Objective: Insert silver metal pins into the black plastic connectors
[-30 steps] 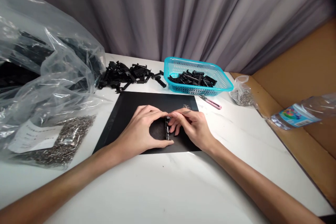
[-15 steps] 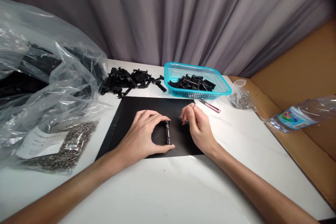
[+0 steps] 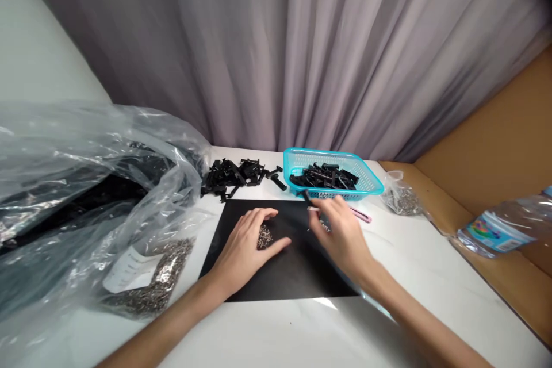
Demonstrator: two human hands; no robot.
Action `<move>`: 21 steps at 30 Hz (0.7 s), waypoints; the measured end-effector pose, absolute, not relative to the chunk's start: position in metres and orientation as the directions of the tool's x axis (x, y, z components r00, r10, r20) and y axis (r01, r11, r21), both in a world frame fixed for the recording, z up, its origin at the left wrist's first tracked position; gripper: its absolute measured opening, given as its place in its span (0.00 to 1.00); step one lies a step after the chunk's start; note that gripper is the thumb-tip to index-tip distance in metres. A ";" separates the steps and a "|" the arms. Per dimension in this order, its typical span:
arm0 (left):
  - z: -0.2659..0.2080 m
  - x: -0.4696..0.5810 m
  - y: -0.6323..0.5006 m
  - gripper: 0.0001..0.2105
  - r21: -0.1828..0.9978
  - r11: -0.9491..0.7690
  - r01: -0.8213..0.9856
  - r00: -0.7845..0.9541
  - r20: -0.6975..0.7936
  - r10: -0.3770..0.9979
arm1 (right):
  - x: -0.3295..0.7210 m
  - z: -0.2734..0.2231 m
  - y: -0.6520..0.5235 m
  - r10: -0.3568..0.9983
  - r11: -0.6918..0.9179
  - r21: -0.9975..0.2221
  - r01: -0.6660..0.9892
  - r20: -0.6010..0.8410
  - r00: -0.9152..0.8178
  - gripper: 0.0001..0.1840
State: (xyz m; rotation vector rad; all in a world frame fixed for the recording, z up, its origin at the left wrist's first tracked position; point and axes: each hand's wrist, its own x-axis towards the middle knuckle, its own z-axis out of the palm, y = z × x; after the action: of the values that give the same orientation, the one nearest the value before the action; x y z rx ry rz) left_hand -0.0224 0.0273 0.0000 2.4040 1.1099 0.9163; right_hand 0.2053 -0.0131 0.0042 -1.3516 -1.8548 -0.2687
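A slim black part (image 3: 306, 196) is gripped in the fingers of the right hand (image 3: 342, 234), at the near side of a blue basket (image 3: 366, 188). The left hand (image 3: 245, 241), holding nothing, is spread wide over a black mat (image 3: 284, 282), where small metal pieces (image 3: 264, 237) are seen between thumb and fingers. Loose black parts (image 3: 233, 175) are heaped on the worktop (image 3: 276, 328) beyond.

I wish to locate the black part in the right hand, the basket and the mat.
Part (image 3: 306, 197): head view, end beyond the fingers.
Basket (image 3: 319, 157): head view, inner back wall.
Mat (image 3: 295, 264): head view, bare middle.
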 end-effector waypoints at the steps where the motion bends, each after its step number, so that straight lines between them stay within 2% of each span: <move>1: 0.001 -0.025 0.031 0.11 0.537 -0.639 0.552 0.502 0.398 0.768 | 0.215 0.011 -0.002 0.681 0.369 -0.250 0.895 0.728 -0.076 0.12; 2: 0.003 -0.027 0.034 0.05 0.529 -0.644 0.552 0.520 0.386 0.762 | 0.224 0.019 0.008 0.667 0.339 -0.243 0.909 0.744 -0.050 0.14; 5: 0.009 -0.031 0.038 0.07 0.524 -0.648 0.553 0.537 0.371 0.758 | 0.236 0.035 0.025 0.630 0.298 -0.260 0.918 0.776 0.016 0.16; 8: 0.014 -0.030 0.036 0.09 0.529 -0.669 0.522 0.547 0.395 0.738 | 0.221 0.039 0.021 0.650 0.361 -0.257 0.896 0.759 -0.044 0.15; 10: 0.016 -0.030 0.033 0.11 0.558 -0.665 0.496 0.539 0.403 0.740 | 0.198 0.034 0.014 0.792 0.351 -0.224 0.909 0.589 -0.160 0.14; 12: 0.018 -0.031 0.034 0.14 0.605 -0.630 0.487 0.490 0.408 0.770 | 0.172 0.026 0.014 0.928 0.281 -0.135 0.950 0.292 -0.233 0.16; 13: 0.018 -0.032 0.036 0.16 0.629 -0.606 0.487 0.452 0.411 0.791 | 0.161 0.022 0.018 0.944 0.265 -0.119 0.957 0.234 -0.232 0.18; 18: 0.014 -0.041 0.056 0.19 0.747 -0.477 0.463 0.294 0.379 0.878 | 0.127 0.013 0.060 0.979 0.162 -0.078 0.984 0.140 -0.150 0.33; 21: 0.008 -0.044 0.067 0.18 0.837 -0.385 0.390 0.277 0.292 0.916 | 0.124 0.012 0.082 0.992 0.075 -0.078 0.994 0.103 -0.067 0.30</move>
State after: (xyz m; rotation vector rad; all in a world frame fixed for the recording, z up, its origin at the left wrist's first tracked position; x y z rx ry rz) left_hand -0.0441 0.0670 0.0076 1.9084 1.1726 1.0516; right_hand 0.1235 0.0818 0.0122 -2.0530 -2.2047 -0.0198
